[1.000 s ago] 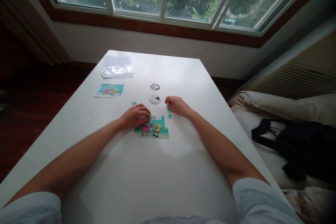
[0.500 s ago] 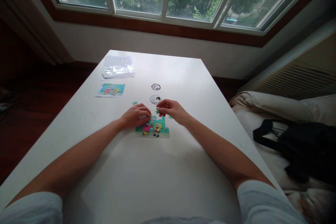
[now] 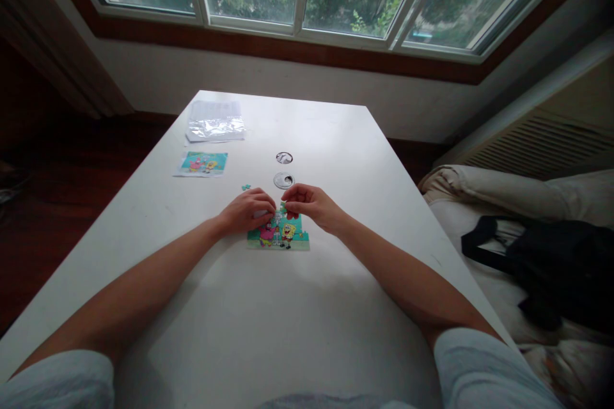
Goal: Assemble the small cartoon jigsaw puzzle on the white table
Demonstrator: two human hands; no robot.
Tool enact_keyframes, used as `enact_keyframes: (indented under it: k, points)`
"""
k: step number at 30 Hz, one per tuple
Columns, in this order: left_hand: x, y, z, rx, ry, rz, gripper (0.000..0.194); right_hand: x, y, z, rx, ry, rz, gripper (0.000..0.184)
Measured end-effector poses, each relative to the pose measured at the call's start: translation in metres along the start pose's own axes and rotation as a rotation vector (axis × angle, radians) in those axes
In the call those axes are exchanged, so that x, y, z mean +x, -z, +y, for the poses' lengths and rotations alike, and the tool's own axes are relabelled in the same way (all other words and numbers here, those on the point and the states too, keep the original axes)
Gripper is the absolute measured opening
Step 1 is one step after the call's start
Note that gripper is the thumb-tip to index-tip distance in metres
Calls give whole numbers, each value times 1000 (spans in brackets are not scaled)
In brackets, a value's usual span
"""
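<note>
A small cartoon jigsaw puzzle (image 3: 279, 235), partly assembled, lies on the white table (image 3: 268, 307). My left hand (image 3: 247, 209) rests curled on the puzzle's upper left corner, fingers pressed down on it. My right hand (image 3: 307, 202) hovers over the puzzle's top edge and pinches a small teal puzzle piece (image 3: 283, 208) between thumb and fingertips. The two hands almost touch. One loose teal piece (image 3: 246, 187) lies just beyond my left hand.
A picture card (image 3: 202, 163) showing the same cartoon lies at the left, with a clear plastic bag (image 3: 214, 122) beyond it. Two round cable-hole fittings (image 3: 284, 169) sit in the table's middle. A bed with a black bag (image 3: 551, 268) stands at the right. Windows line the far wall.
My right hand picked up a teal piece from the table at the right of the puzzle and carried it left to the puzzle's top edge. My left hand has stayed put.
</note>
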State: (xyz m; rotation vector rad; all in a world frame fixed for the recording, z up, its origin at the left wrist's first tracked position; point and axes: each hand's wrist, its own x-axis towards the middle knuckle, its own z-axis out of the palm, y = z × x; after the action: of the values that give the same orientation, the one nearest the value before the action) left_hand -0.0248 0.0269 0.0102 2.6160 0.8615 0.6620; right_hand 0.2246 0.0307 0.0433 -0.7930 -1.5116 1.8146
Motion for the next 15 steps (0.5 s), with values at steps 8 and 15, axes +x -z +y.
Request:
enact_keyframes:
  k: [8, 15]
  points:
    - [0, 1, 0, -17, 16, -13, 19, 0, 0, 0, -68, 15, 17, 37]
    - [-5, 6, -24, 78, 167, 135, 21, 21, 52, 17, -294, 108, 232, 33]
